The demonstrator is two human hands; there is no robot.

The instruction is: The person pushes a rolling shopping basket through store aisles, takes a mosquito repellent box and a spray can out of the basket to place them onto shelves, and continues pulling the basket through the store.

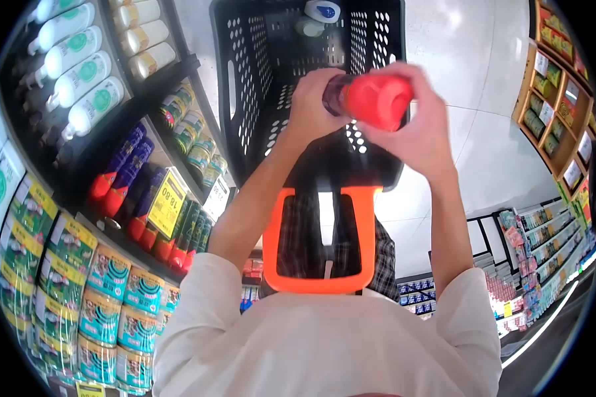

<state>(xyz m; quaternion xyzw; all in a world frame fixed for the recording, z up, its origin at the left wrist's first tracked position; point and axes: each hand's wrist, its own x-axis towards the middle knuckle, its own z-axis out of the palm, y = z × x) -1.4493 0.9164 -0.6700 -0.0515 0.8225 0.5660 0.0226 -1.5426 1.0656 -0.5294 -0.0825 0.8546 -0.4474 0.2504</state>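
Both hands hold a spray can (pixel 336 94) with a dark body and a large red cap, tilted over the black shopping basket (pixel 245 149). My left hand (pixel 312 106) is wrapped around the dark body. Around the red cap (pixel 379 100) curl the fingers of my right hand (pixel 418 132), slightly blurred. At the far end of the basket lies a white bottle (pixel 322 11) with a blue label, beside a pale item (pixel 309 27) I cannot make out. The basket's orange handle (pixel 318 286) is close to my body.
Shelves on the left carry similar dark cans with red caps (pixel 129 173), white pump bottles (pixel 89 79), shrink-wrapped packs (pixel 102 268) and a yellow price tag (pixel 167 203). To the right, a wooden rack (pixel 543 99) and more stocked shelves (pixel 543 245) border the tiled floor (pixel 473 139).
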